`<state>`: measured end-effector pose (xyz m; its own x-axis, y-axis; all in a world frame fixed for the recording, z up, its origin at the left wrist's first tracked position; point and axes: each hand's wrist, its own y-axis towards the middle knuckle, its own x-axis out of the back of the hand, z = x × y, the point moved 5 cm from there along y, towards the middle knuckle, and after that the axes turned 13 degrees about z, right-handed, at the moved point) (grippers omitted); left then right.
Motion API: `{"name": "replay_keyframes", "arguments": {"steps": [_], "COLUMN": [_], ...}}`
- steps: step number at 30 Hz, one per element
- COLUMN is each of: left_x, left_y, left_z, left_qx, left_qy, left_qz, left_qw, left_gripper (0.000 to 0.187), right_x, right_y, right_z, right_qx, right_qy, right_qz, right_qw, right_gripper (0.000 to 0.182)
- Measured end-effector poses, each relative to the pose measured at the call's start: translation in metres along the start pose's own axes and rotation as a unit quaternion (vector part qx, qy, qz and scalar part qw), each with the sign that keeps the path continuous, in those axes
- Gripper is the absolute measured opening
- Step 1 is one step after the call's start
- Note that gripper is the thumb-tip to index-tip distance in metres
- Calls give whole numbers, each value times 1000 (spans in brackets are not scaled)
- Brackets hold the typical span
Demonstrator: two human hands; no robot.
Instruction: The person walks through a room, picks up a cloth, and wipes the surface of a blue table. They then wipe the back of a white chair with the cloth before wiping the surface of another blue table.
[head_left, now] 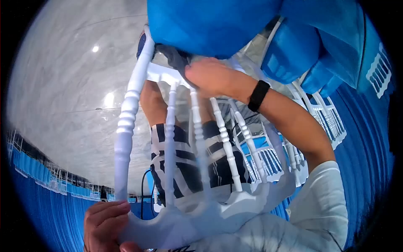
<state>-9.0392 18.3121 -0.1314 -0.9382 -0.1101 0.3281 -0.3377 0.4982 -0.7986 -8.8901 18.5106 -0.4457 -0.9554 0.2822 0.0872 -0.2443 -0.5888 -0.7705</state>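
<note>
A white chair back [126,122] with turned spindles stands close in front of my body. My left hand [107,224] is wrapped round the corner of its curved top rail [184,227], at the lower left. On the lower crossrail [161,73], near the seat, my right hand [210,75] presses a dark grey cloth [174,56]. Its fingers are partly hidden and slightly blurred. A black band [259,95] circles the right wrist. The chair's blue seat [210,25] lies just beyond that hand.
More white chairs with blue seats [291,50] stand in a row on the right, close to my right arm. Blue carpet or cloth [357,155] lines the right edge. Pale, glossy floor [75,84] spreads to the left. A dark cable [142,193] hangs behind the spindles.
</note>
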Motion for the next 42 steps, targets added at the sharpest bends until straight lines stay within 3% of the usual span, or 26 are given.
{"name": "replay_keyframes", "arguments": {"steps": [4, 8, 12, 17, 19, 22, 25, 26, 29, 32, 35, 42], "left_x": [-1, -3, -5, -7, -6, -7, -10, -10, -8, -7, -10, -16], "left_y": [-2, -6, -4, -6, -4, -6, -6, -7, -9, -8, -6, -11], "left_z": [1, 1, 0, 0, -1, -1, -2, -2, -4, -5, -5, -2], "left_qx": [22, 55, 82, 104, 106, 115, 120, 123, 118, 109, 98, 87], "left_qy": [9, 23, 42, 59, 68, 75, 76, 76, 75, 70, 60, 26], "left_qz": [-15, -33, -44, -54, -58, -62, -69, -72, -78, -84, -80, -87], "left_qw": [1000, 998, 995, 991, 990, 989, 987, 987, 987, 988, 990, 992], "left_gripper": [36, 36, 36, 36, 36, 36, 36, 36, 36, 37, 38, 40], "right_x": [-19, 20, 23, 0, -22, -31, -30, -27, -24, -20, -21, -41], "right_y": [-1, 1, 2, -34, -44, -51, -44, -48, -43, -32, -38, -50], "right_z": [-31, -21, -28, -56, -67, -63, -46, -46, -57, -69, -62, -37], "right_qx": [129, 94, 98, 62, 16, -5, 23, 68, 71, 145, 94, -12], "right_qy": [38, 17, -25, 69, 108, 46, 6, -18, 15, 59, 53, -5], "right_qz": [-145, 53, 11, 118, 68, -46, -15, -95, -32, -86, -49, -99], "right_qw": [980, 994, 995, 989, 992, 998, 1000, 993, 997, 984, 993, 995], "right_gripper": [32, 29, 22, 36, 40, 36, 34, 27, 26, 26, 25, 24]}}
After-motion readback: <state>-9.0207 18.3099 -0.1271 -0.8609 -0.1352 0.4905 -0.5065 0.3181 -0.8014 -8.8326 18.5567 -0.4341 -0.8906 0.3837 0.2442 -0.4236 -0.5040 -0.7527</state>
